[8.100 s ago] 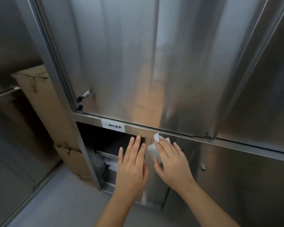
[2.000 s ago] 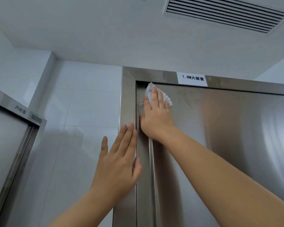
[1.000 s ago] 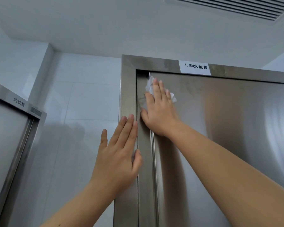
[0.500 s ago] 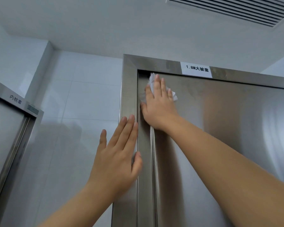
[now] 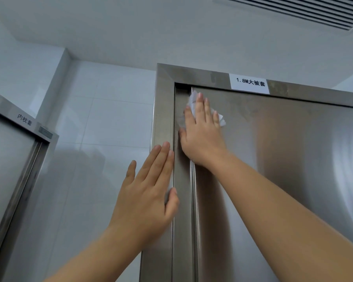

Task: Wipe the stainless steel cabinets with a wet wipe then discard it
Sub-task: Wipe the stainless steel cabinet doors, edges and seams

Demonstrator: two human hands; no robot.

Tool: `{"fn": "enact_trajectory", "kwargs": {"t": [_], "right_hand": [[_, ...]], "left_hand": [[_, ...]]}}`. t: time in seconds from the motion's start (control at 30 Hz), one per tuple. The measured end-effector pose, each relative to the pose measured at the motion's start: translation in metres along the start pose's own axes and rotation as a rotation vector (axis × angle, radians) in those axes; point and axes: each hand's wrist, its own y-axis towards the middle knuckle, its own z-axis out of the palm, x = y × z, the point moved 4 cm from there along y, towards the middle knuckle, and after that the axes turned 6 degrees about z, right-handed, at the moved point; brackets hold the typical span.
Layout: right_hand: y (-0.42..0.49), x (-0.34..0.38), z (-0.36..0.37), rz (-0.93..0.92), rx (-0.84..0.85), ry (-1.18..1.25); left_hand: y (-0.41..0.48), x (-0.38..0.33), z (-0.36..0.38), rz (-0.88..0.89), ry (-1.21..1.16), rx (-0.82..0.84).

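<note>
Now higher: right hand (image 5: 202, 137) on wipe (image 5: 192, 100)

Brushed stainless steel across the cabinet door (image 5: 289, 163), smooth, satin, with soft streaky reflections. Same brushed metal on the frame (image 5: 163, 110) left of the door, duller and smudged above it. Thin white wet wipe (image 5: 192, 99), crumpled and matt, at the door's top left corner. Matt white paper label (image 5: 250, 84) just above the door. Glossy pale wall tiles (image 5: 114, 119) left of the door; flat matt ceiling (image 5: 130, 27) above.
</note>
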Motion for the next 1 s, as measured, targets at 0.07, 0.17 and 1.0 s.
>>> {"fn": "enact_trajectory", "kwargs": {"t": [0.07, 0.17, 1.0], "right_hand": [[-0.015, 0.0, 0.002, -0.009, -0.012, 0.002], [-0.036, 0.002, 0.005, -0.016, -0.005, -0.001], [-0.163, 0.012, 0.024, 0.024, 0.037, 0.12]], "left_hand": [[-0.002, -0.001, -0.001, 0.001, -0.001, -0.003], [-0.005, -0.002, -0.002, 0.003, -0.001, 0.0], [-0.057, -0.028, -0.005, 0.015, 0.026, 0.058]]}}
